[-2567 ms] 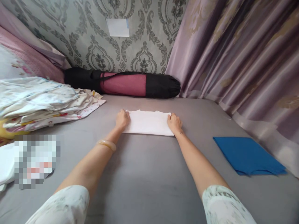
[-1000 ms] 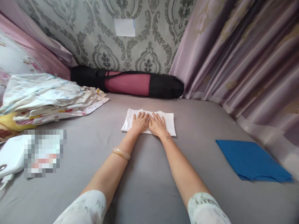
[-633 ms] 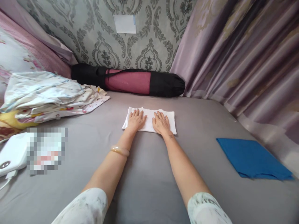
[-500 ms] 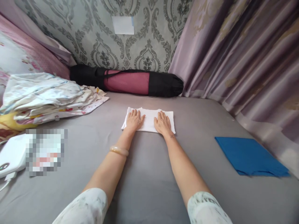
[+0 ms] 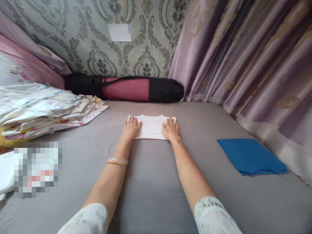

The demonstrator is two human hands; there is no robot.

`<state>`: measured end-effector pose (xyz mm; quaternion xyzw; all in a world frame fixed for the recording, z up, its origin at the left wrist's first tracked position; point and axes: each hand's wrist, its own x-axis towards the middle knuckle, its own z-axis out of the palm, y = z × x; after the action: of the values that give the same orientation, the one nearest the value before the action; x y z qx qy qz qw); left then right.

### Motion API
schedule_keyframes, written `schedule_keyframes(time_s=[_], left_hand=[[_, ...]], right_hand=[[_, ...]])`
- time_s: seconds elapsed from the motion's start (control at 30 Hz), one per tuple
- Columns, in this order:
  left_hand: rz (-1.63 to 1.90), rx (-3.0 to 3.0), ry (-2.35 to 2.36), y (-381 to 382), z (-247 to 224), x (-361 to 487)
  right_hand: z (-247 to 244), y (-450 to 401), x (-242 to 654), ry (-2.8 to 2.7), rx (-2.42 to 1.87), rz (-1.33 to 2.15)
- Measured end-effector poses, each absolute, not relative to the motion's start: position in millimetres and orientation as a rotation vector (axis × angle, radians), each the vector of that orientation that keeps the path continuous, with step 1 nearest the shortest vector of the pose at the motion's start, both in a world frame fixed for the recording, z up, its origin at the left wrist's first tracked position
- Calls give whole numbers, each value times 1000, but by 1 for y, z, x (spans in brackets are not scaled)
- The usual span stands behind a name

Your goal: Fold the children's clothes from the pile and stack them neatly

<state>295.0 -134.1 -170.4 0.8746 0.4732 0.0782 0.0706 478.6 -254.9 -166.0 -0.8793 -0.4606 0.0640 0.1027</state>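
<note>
A folded white cloth [image 5: 151, 127] lies flat on the grey sheet [image 5: 151, 182], roughly rectangular, its long side running left to right. My left hand [image 5: 132, 127] rests palm down on the cloth's left end, fingers pointing away from me. On the right end lies my right hand [image 5: 170, 128], also palm down, its fingers a little apart. Neither hand grips anything. The middle of the cloth shows between the two thumbs.
Beyond the cloth, a black and pink rolled bag [image 5: 125, 89] lies along the wall. Patterned fabrics [image 5: 44, 105] are piled at the left, above a white device [image 5: 6, 170] and a blurred item. A folded blue cloth [image 5: 253, 156] lies right, near the curtain.
My hands have spread further apart, out to the cloth's two ends. The cloth's edges look straighter. The view has shifted, so the surroundings sit further left in the picture.
</note>
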Motion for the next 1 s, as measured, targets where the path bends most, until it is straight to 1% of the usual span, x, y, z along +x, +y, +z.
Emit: schedule_keyframes(time_s=[0.1, 0.53, 0.7, 0.77, 0.9, 1.0], left_hand=[[199, 2619, 1420, -130, -168, 290], [76, 2548, 1422, -119, -170, 279], [256, 2670, 1454, -124, -161, 286], [273, 2699, 1423, -125, -161, 288], [146, 2646, 1382, -126, -168, 288], [136, 2626, 1380, -124, -172, 288]], right_hand=[[-164, -260, 488, -1387, -2578, 231], [-167, -267, 499, -1360, -2591, 214], [-157, -264, 493, -1430, -2517, 24], [-156, -263, 491, -1467, -2490, -7], [-162, -261, 488, -1456, -2547, 131], [-167, -261, 489, -1440, -2574, 189]])
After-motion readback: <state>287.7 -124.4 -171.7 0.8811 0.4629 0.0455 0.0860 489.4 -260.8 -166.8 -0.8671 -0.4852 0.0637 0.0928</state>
